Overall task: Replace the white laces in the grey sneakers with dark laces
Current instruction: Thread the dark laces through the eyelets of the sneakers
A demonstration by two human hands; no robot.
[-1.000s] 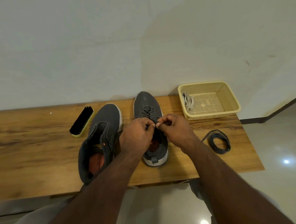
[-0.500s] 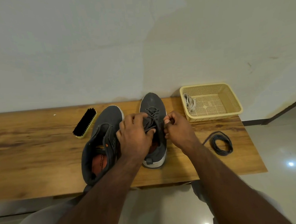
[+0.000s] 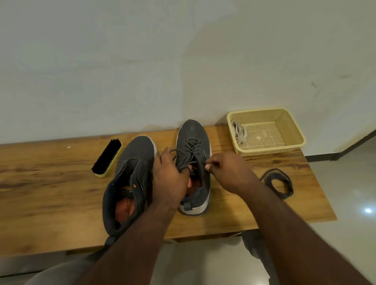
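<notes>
Two grey sneakers stand on the wooden table [image 3: 41, 197]. The right sneaker [image 3: 192, 133] carries a dark lace [image 3: 191, 145] threaded through its eyelets. My left hand [image 3: 168, 177] covers its tongue area and holds one lace end. My right hand [image 3: 227, 170] pinches the other lace end beside the shoe's opening. The left sneaker [image 3: 136, 152] lies tilted and open with no lace in it. A coiled dark lace [image 3: 279, 182] lies on the table to the right. White laces [image 3: 238, 132] sit in the yellow basket [image 3: 293, 130].
A black-bristled shoe brush [image 3: 107, 158] lies left of the sneakers. The basket stands at the table's back right corner against the wall. The table's right edge runs just past the coiled lace, with tiled floor beyond.
My hands have drawn apart, the left sliding left and lower over the shoe's opening, the right pulling its lace end to the right. More of the laced front shows.
</notes>
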